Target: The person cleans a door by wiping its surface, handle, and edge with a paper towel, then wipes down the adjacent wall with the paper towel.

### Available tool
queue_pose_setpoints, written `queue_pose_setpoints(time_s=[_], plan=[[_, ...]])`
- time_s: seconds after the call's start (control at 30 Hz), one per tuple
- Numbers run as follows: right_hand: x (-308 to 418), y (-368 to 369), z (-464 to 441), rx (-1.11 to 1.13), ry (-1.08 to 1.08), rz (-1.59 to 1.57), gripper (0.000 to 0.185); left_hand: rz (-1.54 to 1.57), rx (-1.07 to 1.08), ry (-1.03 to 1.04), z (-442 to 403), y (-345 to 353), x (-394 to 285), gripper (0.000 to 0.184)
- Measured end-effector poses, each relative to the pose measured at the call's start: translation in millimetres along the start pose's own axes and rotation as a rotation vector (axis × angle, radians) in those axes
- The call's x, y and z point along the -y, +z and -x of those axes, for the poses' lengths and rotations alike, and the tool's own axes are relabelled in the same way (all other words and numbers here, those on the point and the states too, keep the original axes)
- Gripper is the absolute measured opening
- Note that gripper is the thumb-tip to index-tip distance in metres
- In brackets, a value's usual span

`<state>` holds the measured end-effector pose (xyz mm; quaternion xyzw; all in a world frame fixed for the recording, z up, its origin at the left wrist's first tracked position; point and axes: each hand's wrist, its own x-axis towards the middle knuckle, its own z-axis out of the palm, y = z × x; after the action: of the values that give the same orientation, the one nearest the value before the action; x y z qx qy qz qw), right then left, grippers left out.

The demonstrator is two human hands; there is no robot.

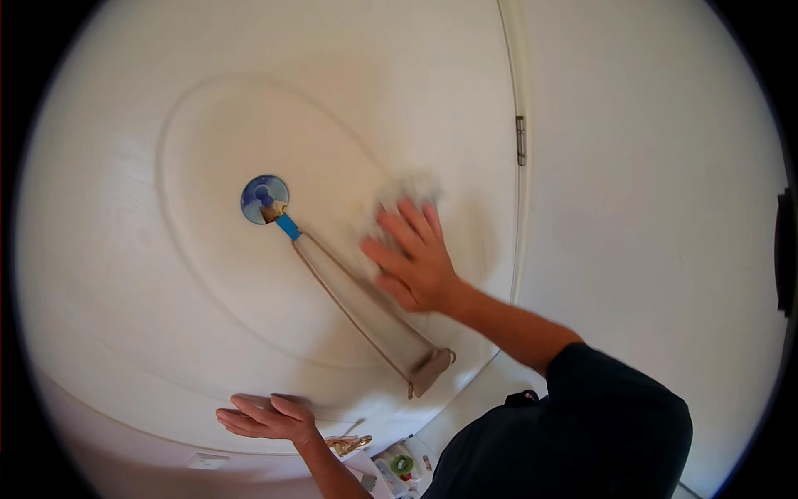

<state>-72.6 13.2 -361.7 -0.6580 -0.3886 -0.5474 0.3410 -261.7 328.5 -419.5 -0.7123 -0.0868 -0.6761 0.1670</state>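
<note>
With fingers spread, my right hand (420, 262) presses a whitish cloth (411, 187) flat against the cream door panel (332, 100). Motion blurs the cloth, and part of it is hidden under the hand. My left hand (270, 417) is lower down and to the left, its fingers stretched out and nothing in it; whether it touches the panel I cannot tell. Between and above the hands, a round blue hook (266, 200) is fixed to the panel. From its blue tab hangs a loop of thin cord (341, 301) with a beige piece (430, 372) at its lower end.
A metal hinge (521, 140) sits on the door's right edge, beside a pale surface (632, 166). A dark object (784, 254) juts in at the far right. Below are a wall socket plate (208, 461) and several small items around a green round thing (401, 464).
</note>
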Motion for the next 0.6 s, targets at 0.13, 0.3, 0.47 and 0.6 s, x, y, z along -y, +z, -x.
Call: queue_pose_setpoints(time_s=[0.13, 0.3, 0.47, 0.6], plan=[[5.0, 6.5, 102.8, 0.082, 0.066, -0.073, 0.048, -0.032, -0.004, 0.004, -1.8, 1.0, -3.1, 0.060], [-3.6, 5.1, 61.2, 0.047, -0.013, -0.033, 0.049, 0.037, 0.040, -0.037, 7.1, -0.1, 3.1, 0.063], [0.7, -3.8, -25.8, -0.010, -0.037, -0.053, 0.043, 0.093, 0.002, -0.062, 13.0, 7.6, 5.6, 0.064], [-16.8, 12.0, 29.2, -0.070, -0.072, 0.054, 0.038, 0.034, -0.030, -0.065, 8.3, 6.1, 5.1, 0.060]])
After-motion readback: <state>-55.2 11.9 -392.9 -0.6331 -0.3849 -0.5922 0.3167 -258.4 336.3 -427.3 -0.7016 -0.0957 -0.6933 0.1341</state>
